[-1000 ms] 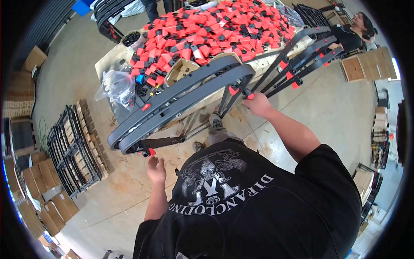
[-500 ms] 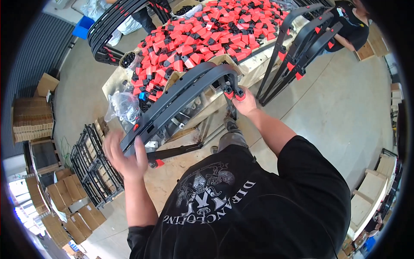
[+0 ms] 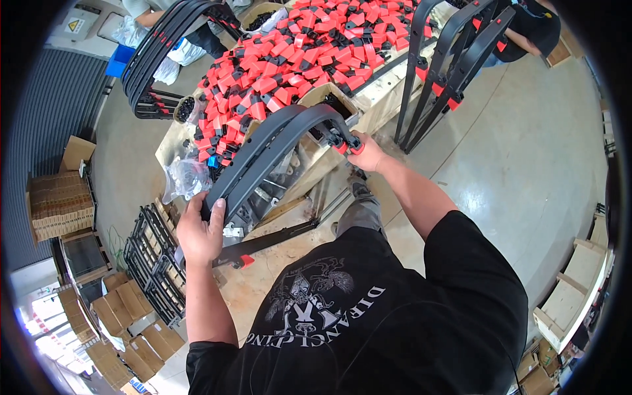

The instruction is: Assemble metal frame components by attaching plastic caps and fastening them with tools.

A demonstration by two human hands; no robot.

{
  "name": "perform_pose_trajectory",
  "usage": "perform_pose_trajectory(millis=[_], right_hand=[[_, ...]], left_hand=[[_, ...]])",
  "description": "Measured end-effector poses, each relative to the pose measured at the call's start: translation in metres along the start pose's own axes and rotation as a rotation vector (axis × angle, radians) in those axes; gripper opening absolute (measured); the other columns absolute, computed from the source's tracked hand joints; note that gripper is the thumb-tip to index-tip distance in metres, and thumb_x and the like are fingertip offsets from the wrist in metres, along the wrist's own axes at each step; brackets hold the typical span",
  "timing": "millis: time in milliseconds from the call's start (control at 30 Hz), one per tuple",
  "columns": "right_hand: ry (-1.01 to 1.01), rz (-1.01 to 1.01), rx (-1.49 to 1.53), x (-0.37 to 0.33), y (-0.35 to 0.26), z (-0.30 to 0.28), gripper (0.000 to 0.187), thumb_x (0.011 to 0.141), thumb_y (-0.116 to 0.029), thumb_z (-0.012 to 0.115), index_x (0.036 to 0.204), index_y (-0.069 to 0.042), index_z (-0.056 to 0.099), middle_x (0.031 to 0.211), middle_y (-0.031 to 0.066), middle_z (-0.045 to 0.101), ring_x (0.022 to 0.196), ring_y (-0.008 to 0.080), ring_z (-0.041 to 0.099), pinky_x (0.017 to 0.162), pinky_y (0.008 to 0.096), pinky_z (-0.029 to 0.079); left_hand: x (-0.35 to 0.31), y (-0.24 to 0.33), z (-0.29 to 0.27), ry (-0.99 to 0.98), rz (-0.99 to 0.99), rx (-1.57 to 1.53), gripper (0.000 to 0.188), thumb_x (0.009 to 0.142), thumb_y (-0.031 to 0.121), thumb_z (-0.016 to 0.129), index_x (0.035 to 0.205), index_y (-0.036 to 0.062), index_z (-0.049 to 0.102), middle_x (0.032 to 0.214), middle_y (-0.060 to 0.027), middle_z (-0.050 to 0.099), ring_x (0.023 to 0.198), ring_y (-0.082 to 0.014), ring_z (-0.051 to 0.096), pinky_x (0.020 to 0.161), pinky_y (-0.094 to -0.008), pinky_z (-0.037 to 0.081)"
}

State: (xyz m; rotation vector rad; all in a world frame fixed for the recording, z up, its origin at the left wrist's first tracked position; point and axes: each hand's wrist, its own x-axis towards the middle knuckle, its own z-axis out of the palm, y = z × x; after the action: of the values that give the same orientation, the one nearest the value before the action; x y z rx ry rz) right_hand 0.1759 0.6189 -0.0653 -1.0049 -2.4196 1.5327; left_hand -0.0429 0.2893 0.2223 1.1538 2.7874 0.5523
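Two black arched tubes [image 3: 275,148] lie side by side, slanting across the near edge of the workbench. My left hand [image 3: 199,236] grips them at the left, thumb on the near side and fingers over the far side. At their bent right end, by the red-and-black end pieces [image 3: 347,146], my right hand [image 3: 370,155] is closed round the tubes; its fingertips are partly hidden. Beyond the tubes a large heap of red and black plastic caps [image 3: 283,66] covers the bench [image 3: 378,108].
More arched black tubes [image 3: 454,59] lean at the bench's right end, others [image 3: 164,49] at the far left. A clear plastic bag [image 3: 186,179] lies on the bench corner. Black frames [image 3: 155,257] and cardboard boxes [image 3: 125,306] stand left. Another person [image 3: 530,33] is at the far right.
My left hand was spread beside the tubes' left end and has closed on them. The tubes have shifted slightly left, with my right hand still at their bent end.
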Motion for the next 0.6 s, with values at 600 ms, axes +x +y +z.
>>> perform_pose_trajectory(millis=[600], right_hand=[[0.21, -0.256, 0.011, -0.057, -0.187, -0.05, 0.066, 0.084, -0.018, 0.075, 0.14, 0.004, 0.049, 0.117, 0.0164, 0.07, 0.108, 0.0258, 0.069, 0.097, 0.0361, 0.052]], left_hand=[[-0.041, -0.016, -0.011, 0.552, 0.219, -0.058, 0.067, 0.078, 0.031, 0.083, 0.134, 0.0055, 0.057, 0.137, -0.0197, 0.055, 0.131, -0.0402, 0.049, 0.113, -0.0516, 0.034]])
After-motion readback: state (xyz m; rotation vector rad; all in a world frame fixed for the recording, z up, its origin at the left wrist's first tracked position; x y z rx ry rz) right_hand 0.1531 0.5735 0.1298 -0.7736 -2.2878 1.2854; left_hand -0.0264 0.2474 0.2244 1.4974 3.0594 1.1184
